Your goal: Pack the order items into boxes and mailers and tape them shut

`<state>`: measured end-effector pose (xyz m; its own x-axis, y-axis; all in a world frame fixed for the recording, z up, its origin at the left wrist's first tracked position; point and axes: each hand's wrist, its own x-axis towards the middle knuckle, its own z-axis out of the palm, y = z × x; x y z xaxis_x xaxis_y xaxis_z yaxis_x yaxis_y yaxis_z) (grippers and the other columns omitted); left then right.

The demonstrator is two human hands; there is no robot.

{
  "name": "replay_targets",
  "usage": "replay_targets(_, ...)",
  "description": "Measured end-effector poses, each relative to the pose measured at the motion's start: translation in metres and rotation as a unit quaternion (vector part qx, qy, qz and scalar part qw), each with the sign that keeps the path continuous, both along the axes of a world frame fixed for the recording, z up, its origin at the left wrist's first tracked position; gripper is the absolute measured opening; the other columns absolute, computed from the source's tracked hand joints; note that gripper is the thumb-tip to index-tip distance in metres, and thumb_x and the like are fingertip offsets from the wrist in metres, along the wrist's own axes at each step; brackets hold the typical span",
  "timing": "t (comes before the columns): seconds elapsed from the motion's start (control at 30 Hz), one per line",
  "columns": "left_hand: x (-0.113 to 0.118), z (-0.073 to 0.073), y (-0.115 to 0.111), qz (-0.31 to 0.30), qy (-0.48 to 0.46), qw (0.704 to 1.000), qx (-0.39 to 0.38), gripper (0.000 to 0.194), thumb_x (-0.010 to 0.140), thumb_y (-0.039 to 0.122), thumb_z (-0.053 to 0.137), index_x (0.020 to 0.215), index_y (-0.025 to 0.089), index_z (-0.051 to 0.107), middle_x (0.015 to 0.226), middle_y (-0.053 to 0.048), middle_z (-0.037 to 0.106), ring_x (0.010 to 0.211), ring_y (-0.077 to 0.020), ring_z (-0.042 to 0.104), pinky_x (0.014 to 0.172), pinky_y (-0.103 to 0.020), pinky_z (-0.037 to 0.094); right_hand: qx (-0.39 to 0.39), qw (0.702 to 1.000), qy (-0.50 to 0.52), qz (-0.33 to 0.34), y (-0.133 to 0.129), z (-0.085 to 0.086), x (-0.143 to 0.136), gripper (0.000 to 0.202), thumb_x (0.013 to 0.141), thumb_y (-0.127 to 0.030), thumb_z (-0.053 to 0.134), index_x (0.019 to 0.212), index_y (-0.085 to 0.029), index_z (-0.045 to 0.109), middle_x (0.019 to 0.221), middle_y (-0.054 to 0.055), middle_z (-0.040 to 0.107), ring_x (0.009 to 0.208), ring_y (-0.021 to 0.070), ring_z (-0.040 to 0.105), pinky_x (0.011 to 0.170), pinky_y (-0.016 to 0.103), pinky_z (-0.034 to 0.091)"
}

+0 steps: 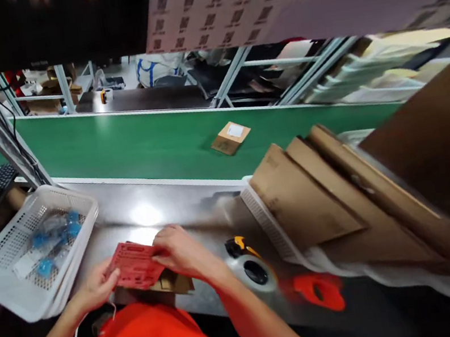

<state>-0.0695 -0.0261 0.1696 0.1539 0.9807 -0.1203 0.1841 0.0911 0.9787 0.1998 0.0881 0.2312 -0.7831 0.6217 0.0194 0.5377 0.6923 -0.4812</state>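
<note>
Both hands pinch a red printed sheet (135, 264): the left hand (96, 288) grips its near-left edge, the right hand (180, 250) closes over its right end. It lies tilted over a small open cardboard box (171, 284) at the near edge of the steel worktable (162, 207). Left of it sits a white perforated basket (4, 268) with blue-tipped bagged parts (52, 234). Right of the hands is what looks like a tape dispenser (250, 268), blurred, then stacked flat cartons (312, 200). A sealed parcel (230, 137) lies on the green conveyor belt (138, 142).
</note>
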Motion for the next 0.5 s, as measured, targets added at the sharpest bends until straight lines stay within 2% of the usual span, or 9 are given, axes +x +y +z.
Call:
replay_targets(0.07, 0.012, -0.002, 0.0, -0.005, 0.001, 1.0, 0.027, 0.039, 0.104, 0.05, 0.06, 0.114, 0.017, 0.078, 0.098, -0.01, 0.079, 0.095, -0.0248, 0.075, 0.095, -0.04, 0.064, -0.035, 0.999, -0.003, -0.01, -0.011, 0.005, 0.013, 0.027, 0.1, -0.023, 0.069, 0.126, -0.017, 0.075, 0.121, 0.013, 0.082, 0.106, 0.0256, 0.076, 0.095, 0.037, 0.056)
replay_targets(0.13, 0.022, -0.003, 0.003, -0.008, 0.011, 0.999, 0.032, 0.037, 0.104, 0.044, 0.057, 0.12, 0.017, 0.077, 0.109, -0.012, 0.081, 0.101, -0.0258, 0.076, 0.097, -0.041, 0.064, -0.05, 0.998, -0.015, -0.041, -0.018, 0.011, 0.021, 0.037, 0.105, -0.022, 0.058, 0.14, -0.017, 0.067, 0.132, 0.014, 0.08, 0.111, 0.0249, 0.076, 0.091, 0.033, 0.055)
replay_targets(0.2, 0.025, -0.003, 0.007, -0.016, 0.035, 0.999, 0.036, 0.039, 0.102, 0.039, 0.059, 0.131, 0.017, 0.073, 0.122, -0.014, 0.081, 0.11, -0.0271, 0.077, 0.097, -0.041, 0.065, -0.053, 0.994, -0.066, -0.063, -0.021, 0.017, 0.027, 0.03, 0.108, -0.021, 0.05, 0.129, -0.019, 0.072, 0.118, 0.011, 0.084, 0.102, 0.0237, 0.078, 0.082, 0.031, 0.051)
replay_targets(0.27, 0.019, -0.001, 0.011, 0.018, 0.064, 0.996, 0.054, 0.05, 0.098, 0.037, 0.063, 0.144, 0.018, 0.066, 0.136, -0.017, 0.078, 0.121, -0.0291, 0.076, 0.096, -0.042, 0.066, -0.04, 0.988, -0.124, -0.082, -0.021, 0.018, 0.031, 0.028, 0.109, -0.02, 0.048, 0.116, -0.02, 0.075, 0.105, 0.009, 0.084, 0.093, 0.0229, 0.077, 0.075, 0.03, 0.046)
replay_targets(0.37, -0.017, 0.004, 0.017, 0.142, 0.125, 0.976, 0.111, 0.052, 0.099, 0.042, 0.063, 0.146, 0.019, 0.062, 0.137, -0.017, 0.077, 0.124, -0.0294, 0.076, 0.092, -0.042, 0.068, -0.009, 0.98, -0.181, -0.086, -0.021, 0.003, 0.032, 0.027, 0.108, -0.019, 0.049, 0.111, -0.021, 0.076, 0.101, 0.009, 0.082, 0.09, 0.0233, 0.075, 0.074, 0.03, 0.043)
replay_targets(0.43, -0.055, 0.011, 0.018, 0.204, 0.205, 0.944, 0.158, 0.044, 0.103, 0.042, 0.059, 0.139, 0.018, 0.065, 0.134, -0.017, 0.077, 0.123, -0.0285, 0.075, 0.097, -0.044, 0.067, 0.018, 0.978, -0.197, -0.067, -0.023, -0.022, 0.027, 0.025, 0.105, -0.017, 0.053, 0.103, -0.02, 0.078, 0.104, 0.011, 0.081, 0.096, 0.0251, 0.074, 0.08, 0.032, 0.047)
replay_targets(0.5, -0.098, 0.019, 0.016, 0.214, 0.343, 0.9, 0.163, 0.04, 0.107, 0.037, 0.054, 0.139, 0.015, 0.065, 0.14, -0.018, 0.074, 0.131, -0.0294, 0.07, 0.11, -0.048, 0.061, 0.067, 0.978, -0.187, -0.06, -0.025, -0.054, 0.018, 0.024, 0.101, -0.013, 0.056, 0.1, -0.019, 0.079, 0.117, 0.014, 0.079, 0.109, 0.0284, 0.072, 0.091, 0.036, 0.051)
